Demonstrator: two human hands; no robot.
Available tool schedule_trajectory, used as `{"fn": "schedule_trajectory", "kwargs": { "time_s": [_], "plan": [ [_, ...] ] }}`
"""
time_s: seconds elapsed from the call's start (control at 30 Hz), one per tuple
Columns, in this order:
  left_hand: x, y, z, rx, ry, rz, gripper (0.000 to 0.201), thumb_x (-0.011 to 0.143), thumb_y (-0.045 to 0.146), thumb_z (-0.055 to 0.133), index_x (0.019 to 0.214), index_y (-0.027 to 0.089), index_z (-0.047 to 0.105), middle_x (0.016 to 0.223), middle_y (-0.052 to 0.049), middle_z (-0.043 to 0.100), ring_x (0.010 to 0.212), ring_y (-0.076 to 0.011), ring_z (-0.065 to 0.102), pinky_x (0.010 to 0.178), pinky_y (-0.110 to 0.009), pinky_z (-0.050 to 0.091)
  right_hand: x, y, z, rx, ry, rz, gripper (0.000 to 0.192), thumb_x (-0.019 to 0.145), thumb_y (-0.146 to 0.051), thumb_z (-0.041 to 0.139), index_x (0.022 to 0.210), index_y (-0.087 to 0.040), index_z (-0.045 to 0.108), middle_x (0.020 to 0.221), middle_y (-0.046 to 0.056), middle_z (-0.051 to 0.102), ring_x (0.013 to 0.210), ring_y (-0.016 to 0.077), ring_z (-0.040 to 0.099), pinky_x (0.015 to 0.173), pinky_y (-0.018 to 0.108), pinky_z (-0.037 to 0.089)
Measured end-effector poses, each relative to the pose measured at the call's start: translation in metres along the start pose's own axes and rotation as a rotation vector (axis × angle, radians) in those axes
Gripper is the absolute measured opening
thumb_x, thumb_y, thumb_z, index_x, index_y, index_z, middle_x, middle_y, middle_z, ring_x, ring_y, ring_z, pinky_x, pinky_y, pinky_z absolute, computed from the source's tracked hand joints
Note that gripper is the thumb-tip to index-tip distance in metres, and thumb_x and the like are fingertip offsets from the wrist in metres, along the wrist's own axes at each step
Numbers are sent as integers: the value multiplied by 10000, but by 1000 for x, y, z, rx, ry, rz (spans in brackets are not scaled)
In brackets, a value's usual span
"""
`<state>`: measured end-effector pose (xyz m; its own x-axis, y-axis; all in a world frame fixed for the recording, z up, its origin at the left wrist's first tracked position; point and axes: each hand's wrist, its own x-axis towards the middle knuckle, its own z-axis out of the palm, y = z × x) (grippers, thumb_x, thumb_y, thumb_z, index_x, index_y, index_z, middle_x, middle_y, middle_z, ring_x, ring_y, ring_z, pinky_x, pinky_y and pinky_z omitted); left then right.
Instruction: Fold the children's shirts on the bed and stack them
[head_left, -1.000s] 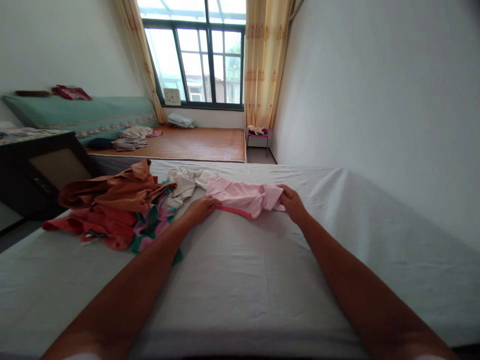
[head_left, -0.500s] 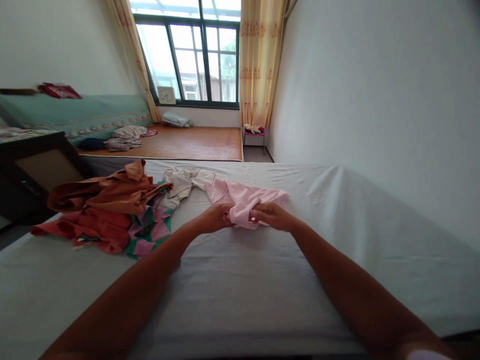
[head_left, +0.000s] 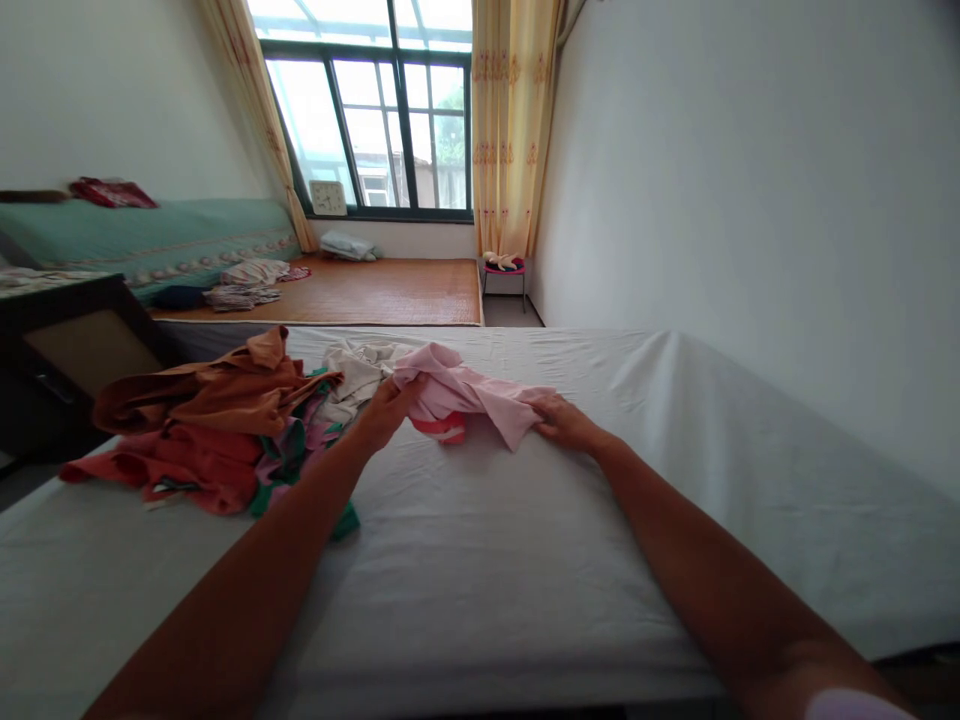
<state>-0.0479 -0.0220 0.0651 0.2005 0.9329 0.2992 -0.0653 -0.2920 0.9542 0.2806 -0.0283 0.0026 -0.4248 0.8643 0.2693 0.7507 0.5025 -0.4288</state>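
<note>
Both hands work a pale pink garment (head_left: 472,392) that lies bunched on the white sheet of the bed (head_left: 487,560), near its far middle. The left hand (head_left: 386,408) has its fingers closed around the garment's left end and lifts it slightly off the sheet, so a strip of red trim shows underneath. The right hand (head_left: 561,423) lies low on the sheet with its fingers pinching the garment's right corner. Just left of the left hand lies a cream garment (head_left: 356,368), and farther left a heap of clothes (head_left: 217,420) in rust-orange, red, and green and pink. Beyond the bed a woven mat (head_left: 375,290) covers a second bed under the window (head_left: 375,130), with yellow curtains (head_left: 510,130) to its right and a small pink stool (head_left: 504,268) below them.
</note>
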Motion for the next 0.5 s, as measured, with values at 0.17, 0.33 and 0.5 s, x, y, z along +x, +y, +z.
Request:
{"fn": "schedule_trajectory", "kwargs": {
  "time_s": [0.17, 0.33, 0.5],
  "plan": [
    [0, 19, -10, -77, 71, 24, 500, 723, 544, 705, 1010, 138, 649, 808, -44, 694, 818, -224, 662, 689, -299, 555, 2, -9, -23, 322, 144, 57, 224, 853, -395, 570, 950, -235, 693, 987, 46, 695, 1018, 233, 561, 947, 400, 427],
    [-11, 74, -22, -7, 238, 72, 528, 733, 573, 678, 1037, 143, 634, 759, -22, 677, 859, -244, 664, 726, -310, 564, -8, -52, -80, 927, 334, 61, 386, 814, -561, 598, 995, -223, 647, 797, 15, 652, 732, 171, 577, 684, 295, 484],
    [26, 102, -19, 5, 236, 116, 526, 764, 551, 657, 1088, 140, 607, 801, -30, 681, 861, -225, 662, 789, -342, 550, -2, -68, -118, 1046, 467, 137, 417, 805, -562, 614, 1051, -226, 645, 816, 23, 676, 733, 184, 607, 640, 290, 494]
  ]
}}
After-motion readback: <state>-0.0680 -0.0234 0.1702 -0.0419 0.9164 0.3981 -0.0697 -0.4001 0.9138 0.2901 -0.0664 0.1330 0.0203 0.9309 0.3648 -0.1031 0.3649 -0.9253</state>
